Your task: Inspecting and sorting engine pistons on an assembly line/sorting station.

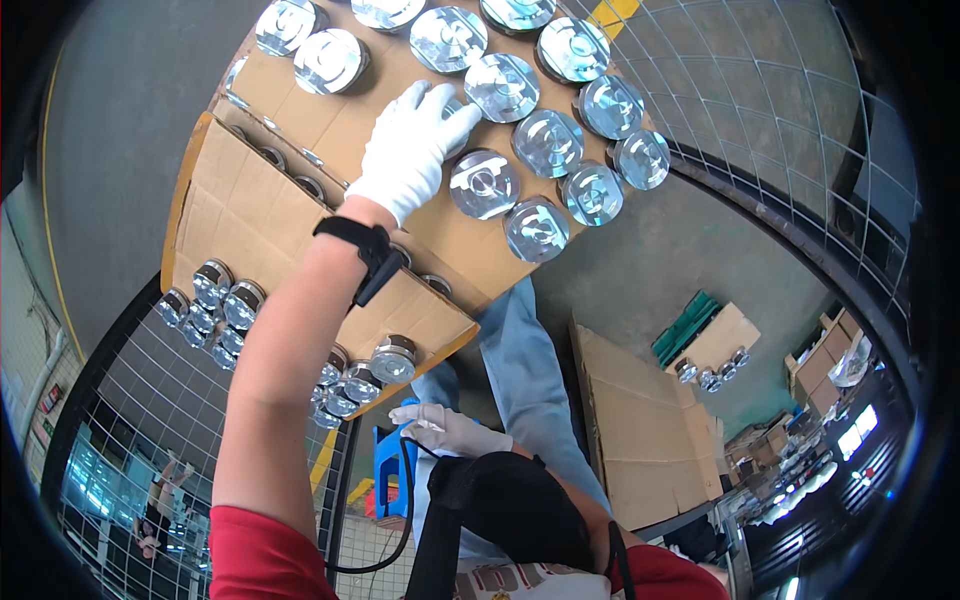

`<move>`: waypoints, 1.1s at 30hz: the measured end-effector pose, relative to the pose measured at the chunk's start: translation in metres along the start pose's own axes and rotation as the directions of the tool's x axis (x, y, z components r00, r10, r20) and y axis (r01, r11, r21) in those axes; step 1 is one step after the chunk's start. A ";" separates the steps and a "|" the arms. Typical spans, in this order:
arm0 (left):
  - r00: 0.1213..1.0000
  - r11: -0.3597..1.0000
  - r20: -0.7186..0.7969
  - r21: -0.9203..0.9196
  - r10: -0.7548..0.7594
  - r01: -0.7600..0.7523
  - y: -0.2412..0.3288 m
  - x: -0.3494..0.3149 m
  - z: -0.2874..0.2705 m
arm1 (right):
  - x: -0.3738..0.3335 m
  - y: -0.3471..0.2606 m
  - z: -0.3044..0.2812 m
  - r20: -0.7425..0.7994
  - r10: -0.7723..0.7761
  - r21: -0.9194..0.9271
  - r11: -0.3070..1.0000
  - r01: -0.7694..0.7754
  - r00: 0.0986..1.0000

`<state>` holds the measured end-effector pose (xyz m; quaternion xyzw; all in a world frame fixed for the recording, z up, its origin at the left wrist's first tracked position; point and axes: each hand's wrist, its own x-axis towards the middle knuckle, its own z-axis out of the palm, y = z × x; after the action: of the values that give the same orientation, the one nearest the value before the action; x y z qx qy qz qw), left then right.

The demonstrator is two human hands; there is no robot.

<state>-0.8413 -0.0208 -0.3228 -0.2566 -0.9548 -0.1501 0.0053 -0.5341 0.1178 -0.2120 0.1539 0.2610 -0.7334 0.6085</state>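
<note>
Left hand, white-gloved: fingers curled about a round metal part, over the cardboard sheet; similar shiny parts stand beside it, rightward and beyond; right hand, gloved, near a blue stool; whether its fingers grip anything cannot be told.

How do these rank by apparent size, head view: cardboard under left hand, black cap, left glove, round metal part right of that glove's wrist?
1. Cardboard
2. Black cap and left glove: too close to rank
3. Round metal part
</note>
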 end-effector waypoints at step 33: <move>0.916 0.869 0.083 0.359 -0.392 0.340 -0.032 0.024 -0.020 | 0.068 -0.239 -0.105 -0.092 -0.732 -0.726 -0.415 -0.549 0.675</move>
<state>-0.8787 -0.0409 -0.3106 -0.0767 -0.9949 0.0375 -0.0529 -0.7903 0.1516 -0.2876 -0.1974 0.9624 -0.0759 0.1708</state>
